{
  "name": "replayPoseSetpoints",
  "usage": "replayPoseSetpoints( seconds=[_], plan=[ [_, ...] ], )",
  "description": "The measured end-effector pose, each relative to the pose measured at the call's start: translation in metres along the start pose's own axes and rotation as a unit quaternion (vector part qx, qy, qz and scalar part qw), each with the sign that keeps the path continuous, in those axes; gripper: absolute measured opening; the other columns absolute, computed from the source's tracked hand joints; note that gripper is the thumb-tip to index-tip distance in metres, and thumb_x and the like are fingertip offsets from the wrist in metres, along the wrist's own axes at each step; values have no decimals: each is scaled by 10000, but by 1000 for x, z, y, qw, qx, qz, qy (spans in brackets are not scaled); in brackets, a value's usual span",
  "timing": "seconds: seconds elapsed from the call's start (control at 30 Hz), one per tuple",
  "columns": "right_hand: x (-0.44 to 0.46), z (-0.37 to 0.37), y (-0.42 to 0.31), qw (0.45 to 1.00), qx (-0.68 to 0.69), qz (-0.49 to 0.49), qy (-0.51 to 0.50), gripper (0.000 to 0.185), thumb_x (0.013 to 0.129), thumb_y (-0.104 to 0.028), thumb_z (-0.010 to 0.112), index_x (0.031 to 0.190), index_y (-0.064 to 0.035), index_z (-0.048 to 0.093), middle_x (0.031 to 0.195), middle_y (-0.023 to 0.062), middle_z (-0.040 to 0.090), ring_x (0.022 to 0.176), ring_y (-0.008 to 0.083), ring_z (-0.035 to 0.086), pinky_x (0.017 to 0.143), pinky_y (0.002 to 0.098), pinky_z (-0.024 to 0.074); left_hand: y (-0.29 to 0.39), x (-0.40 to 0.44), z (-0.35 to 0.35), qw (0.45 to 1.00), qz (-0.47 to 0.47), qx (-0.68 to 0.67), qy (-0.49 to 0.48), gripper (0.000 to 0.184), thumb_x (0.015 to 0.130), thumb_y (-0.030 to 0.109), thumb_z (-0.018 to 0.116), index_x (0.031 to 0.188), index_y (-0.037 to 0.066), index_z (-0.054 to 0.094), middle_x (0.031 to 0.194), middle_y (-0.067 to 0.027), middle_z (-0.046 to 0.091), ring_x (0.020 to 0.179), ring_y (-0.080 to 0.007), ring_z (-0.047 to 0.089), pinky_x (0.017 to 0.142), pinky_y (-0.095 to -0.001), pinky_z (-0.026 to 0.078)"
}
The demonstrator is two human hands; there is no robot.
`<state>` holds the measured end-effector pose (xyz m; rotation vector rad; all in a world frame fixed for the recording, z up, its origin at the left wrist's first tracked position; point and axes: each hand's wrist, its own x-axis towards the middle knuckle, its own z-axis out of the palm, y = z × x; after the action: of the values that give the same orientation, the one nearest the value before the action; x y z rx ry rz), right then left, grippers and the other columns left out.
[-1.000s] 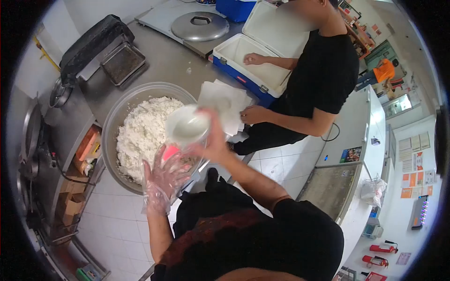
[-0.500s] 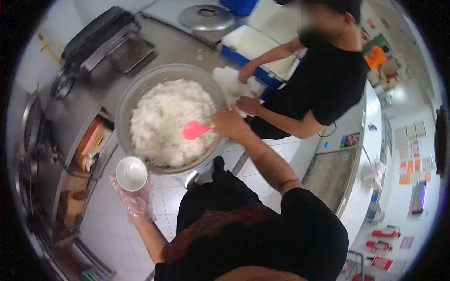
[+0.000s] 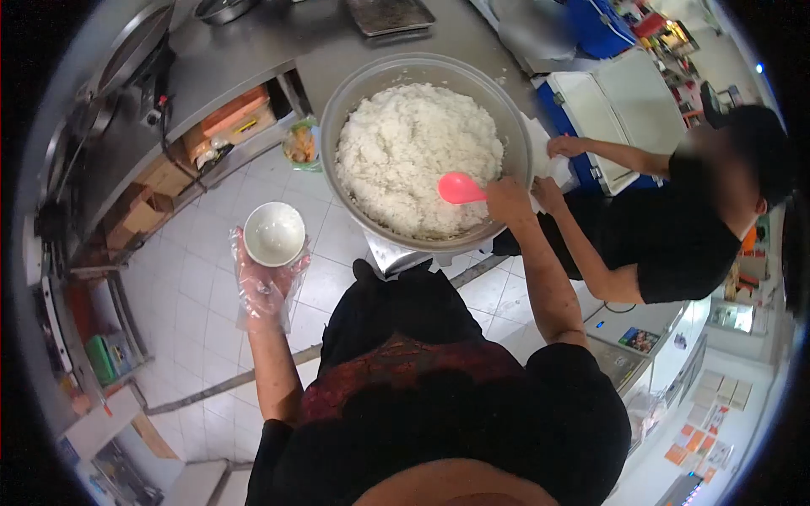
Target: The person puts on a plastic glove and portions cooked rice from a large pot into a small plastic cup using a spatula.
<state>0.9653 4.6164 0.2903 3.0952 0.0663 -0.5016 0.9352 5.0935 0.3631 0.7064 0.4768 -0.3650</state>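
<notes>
My left hand (image 3: 268, 285), in a clear plastic glove, is closed round a small white bowl (image 3: 275, 234). The bowl is tilted so that its inside faces me, with a few whitish bits in it. A wide metal pot (image 3: 333, 173) heaped with cooked white rice (image 3: 413, 152) stands in front of me. At the pot's right rim, my bare right hand (image 3: 510, 201) grips a pink rice paddle (image 3: 461, 188) by the handle. The paddle's blade is over the rice. Between the left hand and the pot there is a gap.
To the right, a co-worker (image 3: 666, 228) in black handles white sheets or bags (image 3: 557, 175) beside an open blue-and-white cooler (image 3: 591, 110). A metal tray (image 3: 390, 15) sits on the steel counter (image 3: 253, 51). Under it are cardboard boxes (image 3: 164, 179) and a plastic bag (image 3: 301, 145).
My view has turned, so the pot appears farther right and higher. The bowl stays in my left hand and the paddle in my right, its blade still over the rice.
</notes>
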Motion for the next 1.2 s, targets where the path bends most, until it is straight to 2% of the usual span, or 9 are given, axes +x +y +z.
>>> replayPoseSetpoints(
  seconds=[0.13, 0.23, 0.37, 0.47, 0.67, 0.77, 0.9, 1.1, 1.2],
  plan=[
    [24, -27, 11, 999, 20, -33, 8, 308, 866, -155, 548, 1131, -5, 597, 987, 197, 665, 966, 385, 612, 859, 493, 476, -32, 16, 7, 999, 0, -6, 52, 639, 927, 641, 403, 1347, 164, 464, 1295, -91, 550, 1147, -320, 557, 915, -537, 458],
    [71, -69, -12, 961, 21, -110, 252, 308, 901, -185, 532, 1159, -33, 604, 1013, 199, 660, 912, 389, 628, 829, 502, 489, -62, 37, 13, 990, 54, -74, 107, 626, 941, 631, 386, 1344, 156, 445, 1312, -76, 520, 1168, -289, 538, 950, -496, 424],
    [157, -84, -59, 948, 61, -74, 303, 326, 930, -196, 510, 1233, -118, 599, 873, 110, 688, 740, 369, 656, 766, 480, 507, -80, 50, 36, 987, 94, -75, 110, 590, 945, 617, 399, 1300, 151, 476, 1239, -61, 562, 1111, -256, 558, 892, -437, 435],
    [186, -42, -85, 969, -143, -106, 172, 348, 940, -184, 473, 1263, -129, 591, 823, 81, 689, 725, 316, 673, 685, 431, 530, -81, 52, 40, 990, 101, -59, 82, 568, 954, 602, 397, 1283, 149, 491, 1210, -50, 580, 1082, -239, 575, 876, -406, 443],
    [123, -21, -81, 958, -157, -199, 137, 304, 941, -168, 440, 1150, -106, 653, 828, 129, 685, 715, 294, 681, 597, 420, 535, -78, 44, 4, 984, 143, -31, 98, 628, 947, 630, 374, 1332, 143, 469, 1236, -69, 578, 1072, -249, 589, 886, -426, 462],
    [124, -70, -72, 964, -130, -193, 129, 298, 912, -154, 468, 1146, -60, 627, 843, 140, 689, 710, 329, 683, 593, 441, 539, -75, 29, -11, 978, 167, -50, 117, 627, 940, 627, 399, 1330, 143, 470, 1221, -77, 588, 1056, -252, 598, 888, -434, 463],
    [113, -99, -60, 992, -93, -10, 87, 285, 919, -249, 484, 1036, -56, 658, 887, 164, 687, 823, 370, 676, 717, 455, 544, -78, 9, -38, 965, 179, -57, 185, 600, 944, 608, 408, 1319, 146, 477, 1239, -71, 574, 1106, -239, 572, 879, -430, 469],
    [143, -29, -84, 982, 176, 55, 44, 363, 881, -323, 579, 1036, -4, 656, 1023, 253, 663, 1014, 356, 642, 848, 456, 512, -75, 4, -47, 965, 197, -48, 168, 599, 950, 603, 405, 1337, 149, 457, 1260, -68, 563, 1112, -225, 570, 904, -396, 466],
    [198, 27, -61, 963, 269, 15, 8, 397, 832, -335, 646, 994, 28, 668, 931, 217, 687, 907, 307, 679, 774, 419, 519, -66, 15, -34, 973, 188, -25, 132, 641, 940, 620, 423, 1387, 162, 405, 1308, -71, 528, 1161, -234, 542, 950, -421, 450]
  ],
)
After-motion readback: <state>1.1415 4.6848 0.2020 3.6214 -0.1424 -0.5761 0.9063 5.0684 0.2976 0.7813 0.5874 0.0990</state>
